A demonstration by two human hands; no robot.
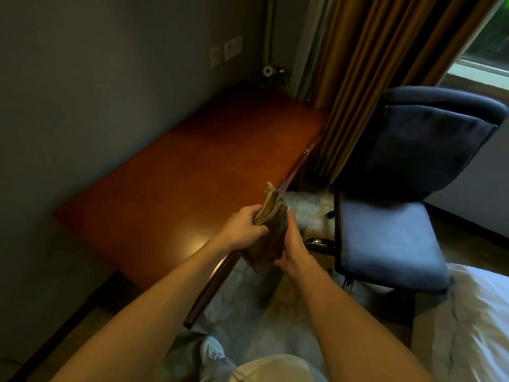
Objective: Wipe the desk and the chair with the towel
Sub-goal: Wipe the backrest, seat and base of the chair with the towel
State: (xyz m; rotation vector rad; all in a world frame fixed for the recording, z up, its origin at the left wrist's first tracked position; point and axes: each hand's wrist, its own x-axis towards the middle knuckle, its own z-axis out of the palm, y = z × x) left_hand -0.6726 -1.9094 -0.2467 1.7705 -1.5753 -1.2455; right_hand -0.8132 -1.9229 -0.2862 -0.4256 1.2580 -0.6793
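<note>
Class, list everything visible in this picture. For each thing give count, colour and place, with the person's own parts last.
towel: one, olive-brown, folded, over the desk's front edge, between both hands
desk: one, reddish-brown, against the grey wall at left
chair: one, dark blue, right of the desk
curtain: one, golden-brown, at the desk's far right end
wall plates: two, pale, on the wall above the desk
window: one, bright, top right
bedding: one, white, bottom right
left hand: one, grips the towel's upper part
right hand: one, holds the towel's lower end
</note>
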